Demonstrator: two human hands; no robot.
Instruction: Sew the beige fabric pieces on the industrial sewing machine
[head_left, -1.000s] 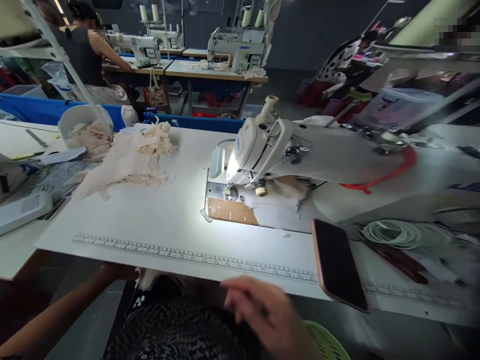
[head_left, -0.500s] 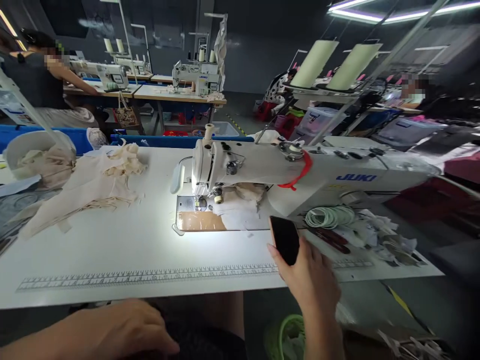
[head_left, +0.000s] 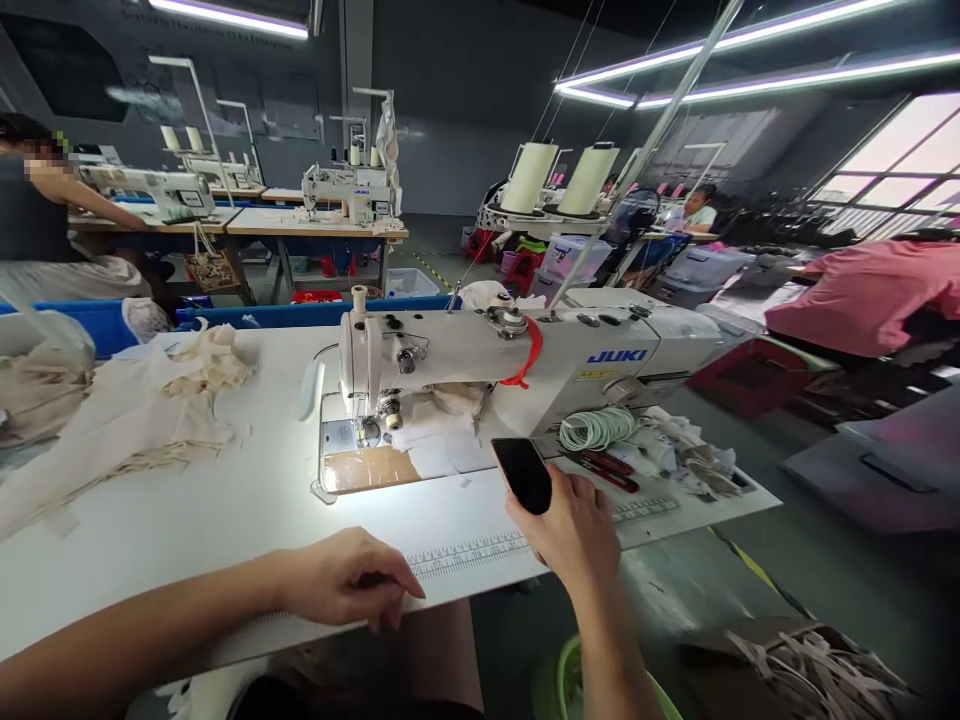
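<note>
My right hand [head_left: 576, 528] grips a smartphone [head_left: 523, 474] with a dark screen, tilted just above the white table [head_left: 247, 510] in front of the sewing machine [head_left: 450, 345]. At the table's front edge, over the printed ruler [head_left: 472, 552], my left hand [head_left: 349, 580] is loosely curled. Its index finger points right, a gap shows between the fingers, and nothing is visible in them. Pale fabric [head_left: 442, 425] lies under the machine's arm. Right of the phone are a coil of light green cord [head_left: 598, 428] and a red-handled tool [head_left: 607, 468].
Cream fabric pieces [head_left: 142, 410] are piled on the left of the table. Scraps [head_left: 682, 450] lie at its right end. Two thread cones [head_left: 529, 178] stand behind the machine. Below are a green bin [head_left: 571, 680] and a box of strips [head_left: 817, 665]. A person in pink [head_left: 862, 290] bends at the right.
My left hand has risen from below the table edge and moved right onto it. My right hand still holds the phone. The view has turned right, bringing the person in pink into sight.
</note>
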